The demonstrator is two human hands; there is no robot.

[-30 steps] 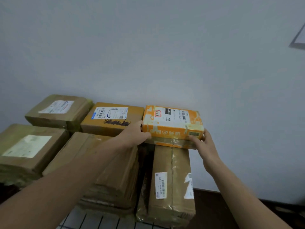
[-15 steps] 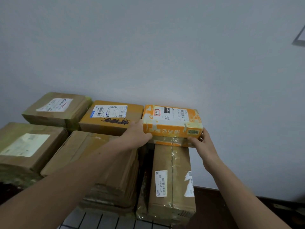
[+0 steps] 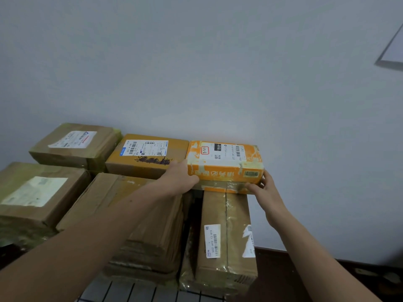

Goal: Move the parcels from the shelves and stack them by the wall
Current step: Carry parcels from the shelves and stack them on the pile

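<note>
A: Parcel (image 3: 224,164) first: whereabouts?
B: Lying flat on a thinner orange box (image 3: 220,188), itself over the far end of a long box (image 3: 226,236). Back edge at the wall (image 3: 218,73), touching or nearly so; cannot tell which. Left end close against a scribbled box (image 3: 148,158).
A: Feel?
B: Probably light, judging by size and by a plain end grip with no strain showing. Stiff cardboard, so no sagging expected. Glossy tape across top and front, likely slick under a thumb; better to bear on bare card. No way of telling how fragile inside.
A: Where to take hold?
B: At both short ends, low near the bottom edge, squeezing inward. Gripped just so, by the look of it.
A: Left hand (image 3: 178,177)?
B: Stretched in over the brown boxes (image 3: 135,214), forearm long and nearly straight. Wrapped round the left front corner, thumb on the front face, fingers hidden behind the end.
A: Right hand (image 3: 265,190)?
B: In from lower right, wrist bent up. Fingers curled up the right end, thumb lying leftward along the front of the orange box beneath. Holding, not hovering.
A: Stage?
B: Seems to be setting down and squaring up by the wall. Worth minding knuckles against the scribbled box on release.
</note>
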